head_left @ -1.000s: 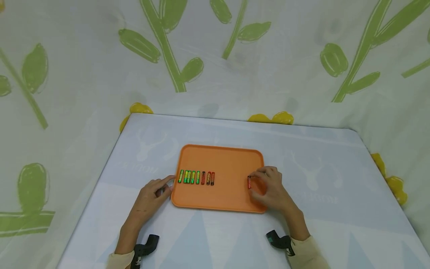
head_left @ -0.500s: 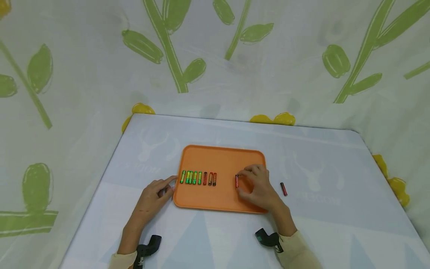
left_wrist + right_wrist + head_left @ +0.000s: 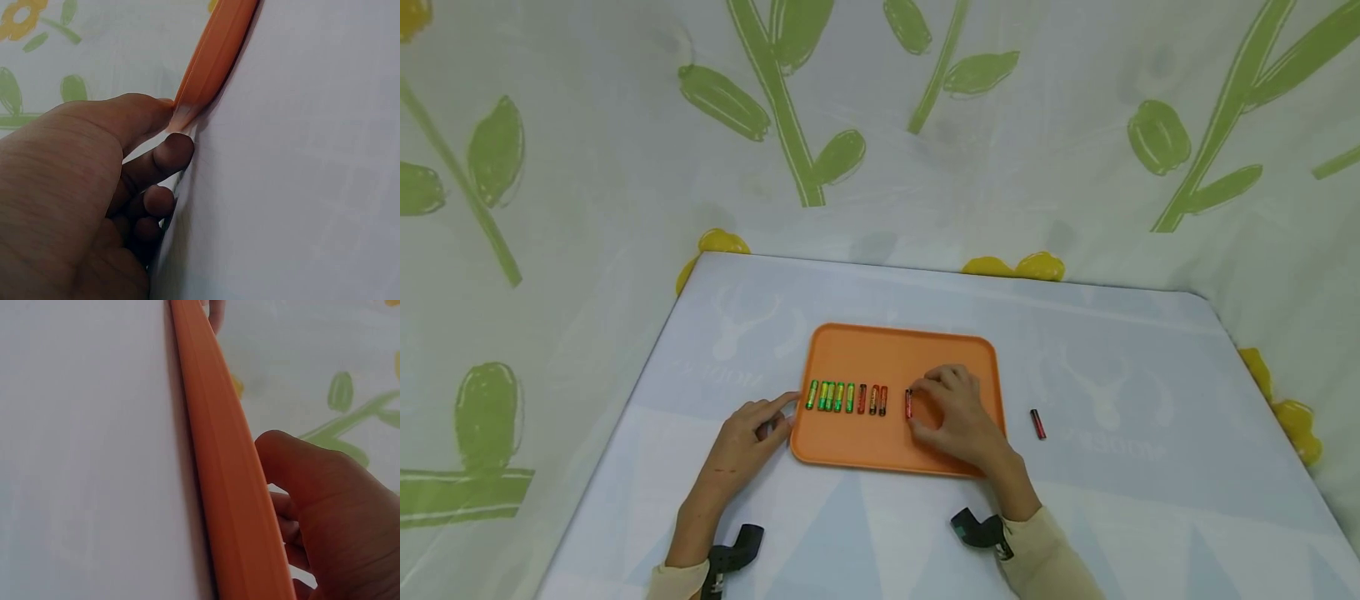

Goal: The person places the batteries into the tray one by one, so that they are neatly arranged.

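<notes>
On the orange tray, several green batteries stand side by side in a row at the left, with three red batteries just right of them. My right hand pinches another red battery between thumb and finger, a short gap right of that row. In the right wrist view the tray's wall hides this battery. My left hand touches the tray's left rim with its fingertips; in the left wrist view the thumb meets the rim and the other fingers are loosely bent.
One more red battery lies on the pale patterned tabletop, right of the tray. Black wrist cameras sit on both wrists. A leaf-printed curtain hangs behind the table.
My right hand has slid the pinched red battery leftward across the tray, toward the row. The loose battery on the table, formerly hidden, came into view. The left hand stays at the rim.
</notes>
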`<state>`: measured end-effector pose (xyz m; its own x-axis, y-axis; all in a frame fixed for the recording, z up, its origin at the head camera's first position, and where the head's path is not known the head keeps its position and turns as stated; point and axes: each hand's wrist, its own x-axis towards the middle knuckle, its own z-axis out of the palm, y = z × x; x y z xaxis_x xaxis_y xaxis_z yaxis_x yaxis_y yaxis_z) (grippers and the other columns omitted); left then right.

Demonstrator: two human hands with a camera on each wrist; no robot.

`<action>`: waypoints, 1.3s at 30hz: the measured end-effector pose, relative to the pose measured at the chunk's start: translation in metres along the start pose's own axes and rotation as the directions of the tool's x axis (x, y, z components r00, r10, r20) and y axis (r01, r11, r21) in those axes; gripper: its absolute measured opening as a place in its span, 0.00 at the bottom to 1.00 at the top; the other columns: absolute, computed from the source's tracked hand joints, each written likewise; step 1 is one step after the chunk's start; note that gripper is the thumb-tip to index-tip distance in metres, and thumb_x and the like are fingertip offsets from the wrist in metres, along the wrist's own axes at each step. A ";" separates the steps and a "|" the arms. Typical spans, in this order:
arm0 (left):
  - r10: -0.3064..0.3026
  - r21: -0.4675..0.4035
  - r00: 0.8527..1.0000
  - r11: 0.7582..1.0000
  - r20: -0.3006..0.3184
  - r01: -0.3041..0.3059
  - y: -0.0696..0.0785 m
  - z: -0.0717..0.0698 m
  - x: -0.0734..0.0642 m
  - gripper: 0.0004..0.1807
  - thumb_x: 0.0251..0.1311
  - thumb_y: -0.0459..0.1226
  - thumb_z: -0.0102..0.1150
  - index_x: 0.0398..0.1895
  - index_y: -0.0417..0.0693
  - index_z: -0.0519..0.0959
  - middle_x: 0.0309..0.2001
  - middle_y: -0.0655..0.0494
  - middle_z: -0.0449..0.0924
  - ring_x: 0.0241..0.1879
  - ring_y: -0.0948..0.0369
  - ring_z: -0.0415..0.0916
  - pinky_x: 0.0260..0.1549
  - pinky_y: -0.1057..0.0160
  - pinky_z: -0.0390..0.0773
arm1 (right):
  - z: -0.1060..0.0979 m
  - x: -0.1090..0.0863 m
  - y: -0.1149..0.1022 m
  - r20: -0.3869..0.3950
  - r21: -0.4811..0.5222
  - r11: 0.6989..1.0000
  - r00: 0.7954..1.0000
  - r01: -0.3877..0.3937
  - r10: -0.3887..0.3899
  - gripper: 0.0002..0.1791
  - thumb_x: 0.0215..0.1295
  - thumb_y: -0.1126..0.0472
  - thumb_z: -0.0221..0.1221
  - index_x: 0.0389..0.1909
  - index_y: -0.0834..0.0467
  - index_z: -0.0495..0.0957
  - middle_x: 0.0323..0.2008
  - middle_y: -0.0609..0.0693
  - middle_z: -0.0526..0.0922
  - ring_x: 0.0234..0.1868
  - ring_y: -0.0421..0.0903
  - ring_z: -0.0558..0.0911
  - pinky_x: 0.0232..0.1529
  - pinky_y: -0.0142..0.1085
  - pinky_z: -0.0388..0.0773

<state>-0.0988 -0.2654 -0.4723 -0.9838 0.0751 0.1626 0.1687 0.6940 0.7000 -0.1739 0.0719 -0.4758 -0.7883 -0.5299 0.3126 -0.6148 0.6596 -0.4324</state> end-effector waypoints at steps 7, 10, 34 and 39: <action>-0.026 -0.013 0.999 1.000 0.027 0.026 0.001 0.001 0.001 0.21 0.67 0.36 0.64 0.63 0.53 0.80 0.29 0.67 0.72 0.30 0.64 0.64 0.30 0.64 0.68 | 0.002 0.004 -0.004 -0.015 0.008 1.000 1.000 0.014 -0.014 0.20 0.55 0.52 0.69 0.48 0.54 0.82 0.49 0.49 0.73 0.55 0.51 0.66 0.55 0.51 0.58; -0.024 -0.016 0.999 1.000 0.031 0.025 0.002 0.002 0.001 0.21 0.67 0.37 0.64 0.63 0.53 0.80 0.29 0.67 0.71 0.30 0.64 0.64 0.30 0.64 0.67 | 0.002 0.005 -0.005 -0.020 0.005 1.000 1.000 0.023 -0.023 0.20 0.54 0.53 0.69 0.48 0.55 0.82 0.48 0.49 0.73 0.54 0.51 0.66 0.54 0.52 0.58; 0.026 -0.005 1.000 1.000 0.017 -0.026 0.000 0.001 0.002 0.21 0.67 0.37 0.64 0.63 0.53 0.80 0.29 0.67 0.71 0.30 0.65 0.64 0.30 0.65 0.68 | -0.020 -0.008 0.001 -0.010 -0.010 1.000 1.000 -0.009 0.009 0.22 0.56 0.55 0.71 0.51 0.58 0.82 0.50 0.53 0.73 0.57 0.54 0.66 0.57 0.53 0.60; 0.006 0.000 1.000 1.000 0.013 -0.006 -0.002 -0.001 0.001 0.21 0.68 0.38 0.63 0.63 0.54 0.80 0.28 0.66 0.71 0.30 0.64 0.64 0.30 0.64 0.67 | -0.024 -0.018 0.012 -0.054 -0.010 1.000 0.999 0.003 -0.003 0.22 0.55 0.56 0.72 0.49 0.59 0.82 0.49 0.54 0.73 0.56 0.56 0.66 0.54 0.55 0.57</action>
<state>-0.1000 -0.2668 -0.4730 -0.9835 0.0883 0.1577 0.1743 0.6937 0.6989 -0.1678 0.1022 -0.4667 -0.7864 -0.5026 0.3592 -0.6172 0.6632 -0.4234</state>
